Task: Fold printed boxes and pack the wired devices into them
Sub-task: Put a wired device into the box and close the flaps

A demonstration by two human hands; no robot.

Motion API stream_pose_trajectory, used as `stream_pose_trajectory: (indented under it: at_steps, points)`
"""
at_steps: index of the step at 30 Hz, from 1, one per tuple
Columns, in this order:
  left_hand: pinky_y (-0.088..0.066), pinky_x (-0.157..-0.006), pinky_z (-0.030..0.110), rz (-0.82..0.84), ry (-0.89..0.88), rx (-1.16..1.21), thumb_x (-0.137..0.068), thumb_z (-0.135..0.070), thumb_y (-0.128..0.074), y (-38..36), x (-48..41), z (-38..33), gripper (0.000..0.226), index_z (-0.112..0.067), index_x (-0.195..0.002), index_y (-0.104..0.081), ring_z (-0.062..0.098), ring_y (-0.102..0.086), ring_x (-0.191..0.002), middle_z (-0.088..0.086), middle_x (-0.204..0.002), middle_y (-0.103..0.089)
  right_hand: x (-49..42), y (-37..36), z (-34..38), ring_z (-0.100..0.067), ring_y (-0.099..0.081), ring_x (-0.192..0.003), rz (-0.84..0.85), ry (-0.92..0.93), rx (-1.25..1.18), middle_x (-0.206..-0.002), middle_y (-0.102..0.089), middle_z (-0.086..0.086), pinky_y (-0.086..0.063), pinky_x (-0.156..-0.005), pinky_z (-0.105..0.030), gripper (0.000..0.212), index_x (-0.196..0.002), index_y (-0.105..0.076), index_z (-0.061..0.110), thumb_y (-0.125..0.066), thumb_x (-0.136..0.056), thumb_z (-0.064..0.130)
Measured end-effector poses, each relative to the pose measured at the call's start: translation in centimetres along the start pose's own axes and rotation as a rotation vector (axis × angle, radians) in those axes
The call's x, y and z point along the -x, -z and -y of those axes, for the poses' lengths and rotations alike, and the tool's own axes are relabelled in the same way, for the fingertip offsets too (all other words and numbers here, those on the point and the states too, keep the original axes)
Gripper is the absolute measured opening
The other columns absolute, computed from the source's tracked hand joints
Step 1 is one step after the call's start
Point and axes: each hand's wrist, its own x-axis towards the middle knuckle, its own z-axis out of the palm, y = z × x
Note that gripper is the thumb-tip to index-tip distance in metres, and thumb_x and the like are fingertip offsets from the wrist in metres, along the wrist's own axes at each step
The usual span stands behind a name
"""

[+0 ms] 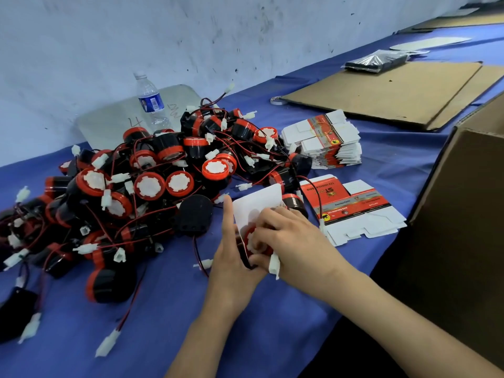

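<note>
The half-folded box [257, 205] stands near the front edge of the counter [245, 331], between both hands, with its white flap up and open. Inside its open mouth sits one device [252, 240], with the red ring and white face turned up.

The left hand [231, 257] holds the box from the left side. Its index finger [227, 214] is straight and lies along the box wall, while the other fingers curl round the lower part of the box. The right hand [289, 241] lies over the device. Its fingers are bent and grip the device's face at the box mouth, and the thumb is below it. The device's white plug [274, 264] sticks out under this hand.

Just to the left and behind lies a big pile of devices [150, 181], black and red, with red and black wires tangled together. To the right of the hands a flat box [354, 211] lies printed side up on the blue counter. Behind it is a stack of flat boxes [327, 143], touching the pile. A water bottle [151, 102] stands behind the pile, near the wall. Further back lie cardboard sheets [381, 96], and a brown carton [463, 214] stands at the right edge.
</note>
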Motion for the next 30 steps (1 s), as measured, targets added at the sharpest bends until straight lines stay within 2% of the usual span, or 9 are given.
stream_pose_trajectory:
  at_steps: [4,7,11,15,21,24,26,28,30]
  points:
    - [-0.043,-0.077,0.003,-0.012,-0.079,-0.009,-0.074,-0.019,-0.081,0.1,0.2,-0.4,0.101,-0.075,-0.13,-0.017,-0.009,-0.054,-0.102,-0.017,-0.122,-0.052,-0.4,1.1,-0.5,-0.017,-0.039,-0.109,0.091,-0.012,0.078,-0.111,-0.056,0.005,-0.033,-0.096,-0.03,0.024,-0.107,-0.062,0.02,-0.056,-0.093,0.039]
    - [-0.044,-0.092,0.013,-0.027,-0.092,-0.006,-0.072,-0.02,-0.084,0.2,0.2,-1.0,0.091,-0.075,-0.122,-0.03,-0.005,-0.048,-0.119,-0.026,-0.129,-0.047,-0.5,1.9,-0.9,-0.015,-0.034,-0.124,0.122,-0.031,0.234,-0.114,-0.06,0.013,-0.015,-0.092,-0.032,0.02,-0.11,-0.059,0.031,-0.056,-0.09,0.034]
    - [-0.04,-0.09,0.006,-0.007,-0.054,-0.002,-0.072,-0.03,-0.084,0.2,0.3,-1.2,0.074,-0.063,-0.12,-0.038,-0.011,-0.044,-0.118,-0.027,-0.127,-0.046,-0.3,2.1,-1.1,-0.013,-0.025,-0.136,0.201,-0.096,0.262,-0.116,-0.061,0.011,-0.005,-0.094,-0.037,0.024,-0.11,-0.06,0.032,-0.058,-0.087,0.027]
    - [-0.04,-0.083,0.007,-0.004,-0.098,-0.062,-0.074,-0.032,-0.082,0.4,0.3,-1.5,0.059,-0.052,-0.114,-0.044,-0.006,-0.047,-0.11,-0.022,-0.118,-0.049,-0.3,1.9,-1.5,-0.009,-0.017,-0.141,0.25,-0.072,0.262,-0.125,-0.057,0.008,0.008,-0.101,-0.039,0.03,-0.114,-0.061,0.033,-0.058,-0.085,0.026]
    - [-0.039,-0.076,0.006,0.008,-0.115,-0.076,-0.076,-0.03,-0.08,0.5,0.4,-1.8,0.042,-0.046,-0.102,-0.051,-0.001,-0.051,-0.103,-0.018,-0.115,-0.05,-0.3,1.5,-2.5,-0.005,-0.019,-0.136,0.261,-0.032,0.11,-0.123,-0.057,0.016,0.01,-0.103,-0.037,0.027,-0.112,-0.061,0.035,-0.057,-0.087,0.025]
    - [-0.039,-0.076,0.005,0.005,-0.102,-0.094,-0.075,-0.026,-0.081,0.5,0.1,-1.8,0.028,-0.036,-0.091,-0.06,-0.003,-0.053,-0.101,-0.01,-0.13,-0.05,-0.5,1.6,-2.8,-0.004,-0.021,-0.136,0.274,-0.031,0.026,-0.122,-0.058,0.02,0.006,-0.109,-0.039,0.027,-0.113,-0.064,0.033,-0.059,-0.088,0.025]
    - [-0.037,-0.076,0.001,-0.009,-0.123,-0.131,-0.074,-0.022,-0.082,0.5,0.0,-2.0,0.026,-0.03,-0.091,-0.065,-0.013,-0.05,-0.096,-0.003,-0.136,-0.049,-0.5,2.0,-2.9,-0.009,-0.029,-0.135,0.243,-0.005,-0.084,-0.122,-0.06,0.016,-0.009,-0.112,-0.031,0.029,-0.113,-0.066,0.026,-0.058,-0.087,0.014]
    - [-0.035,-0.073,-0.001,-0.02,-0.139,-0.159,-0.073,-0.024,-0.083,0.5,-0.1,-2.2,0.03,-0.039,-0.079,-0.056,-0.015,-0.049,-0.093,0.001,-0.13,-0.051,-0.4,2.6,-3.2,-0.018,-0.045,-0.125,0.113,-0.025,-0.213,-0.116,-0.065,0.004,-0.031,-0.104,-0.026,0.029,-0.105,-0.07,0.015,-0.057,-0.084,0.0]
    - [-0.034,-0.069,0.001,-0.036,-0.128,-0.196,-0.073,-0.028,-0.083,0.6,-0.1,-2.2,0.045,-0.043,-0.068,-0.04,-0.013,-0.047,-0.093,-0.001,-0.12,-0.051,-0.1,3.2,-3.6,-0.02,-0.056,-0.109,-0.102,-0.12,-0.26,-0.109,-0.067,-0.002,-0.04,-0.092,-0.025,0.023,-0.095,-0.072,0.012,-0.06,-0.083,-0.004]
